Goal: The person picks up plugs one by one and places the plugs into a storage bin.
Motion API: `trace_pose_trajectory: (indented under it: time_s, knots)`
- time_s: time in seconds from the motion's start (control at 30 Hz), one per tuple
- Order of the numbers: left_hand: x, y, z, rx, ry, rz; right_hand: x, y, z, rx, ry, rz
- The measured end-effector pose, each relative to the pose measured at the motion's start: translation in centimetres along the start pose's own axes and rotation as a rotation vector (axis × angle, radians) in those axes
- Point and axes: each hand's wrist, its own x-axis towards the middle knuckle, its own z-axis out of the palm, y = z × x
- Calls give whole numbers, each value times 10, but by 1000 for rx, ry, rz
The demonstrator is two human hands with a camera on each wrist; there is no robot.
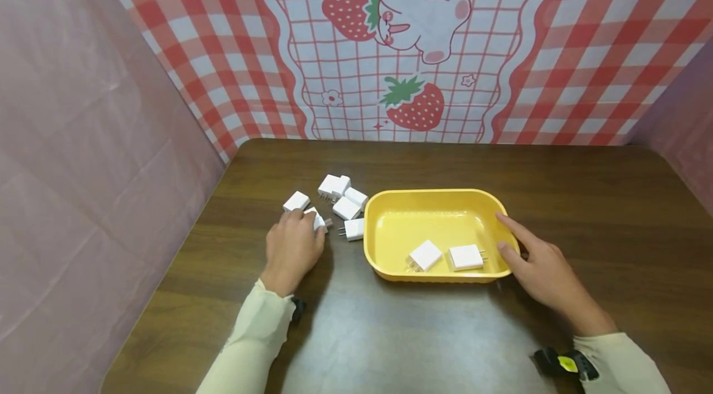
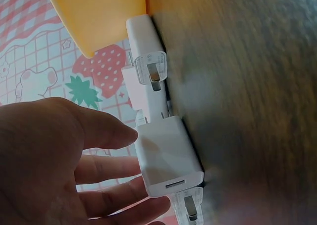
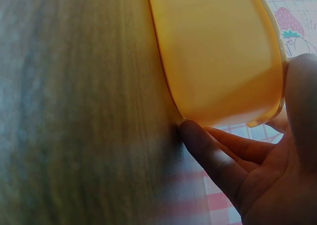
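In the head view my left hand [image 1: 292, 248] is over a white USB wall charger [image 1: 314, 219] at the table's left. The left wrist view has my thumb [image 2: 116, 131] at the prong end of this charger [image 2: 168, 150], with the other fingers around its far side, some tips hidden. Another charger [image 1: 296, 201] lies just beyond that hand. My right hand [image 1: 548, 270] holds the right end of a yellow plastic basin [image 1: 434, 193], thumb at the rim and fingers against its outer wall [image 3: 218, 51]. Inside the basin lie two chargers, one turned [image 1: 426, 255] and one straight [image 1: 466, 257].
Several more white chargers [image 1: 346, 208] are clustered between my left hand and the basin, one [image 1: 354, 229] close to its left wall. Everything stands on a brown wooden table [image 1: 401, 332]. A red-checked strawberry cloth [image 1: 223, 41] hangs behind it.
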Motion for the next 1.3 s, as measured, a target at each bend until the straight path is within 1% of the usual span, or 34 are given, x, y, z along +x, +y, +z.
trace_pose_trajectory:
  time_s: [0.2,0.33,0.57,0.73,1.0,1.3]
  knots:
    - [-3,0,2,0,42,16,0,1,1,10,2,0]
    - [-5,0,2,-16,45,15,0,2,1,7,19,-15]
    - [-9,4,0,-48,13,9,1,1,0,-1,10,0]
    - [-11,5,2,-49,9,12,1,1,0,-1,4,7]
    - [-14,6,4,-47,-68,1,0,1,1,4,-2,16]
    - [-15,6,5,-42,-46,25,2,1,1,10,-3,7]
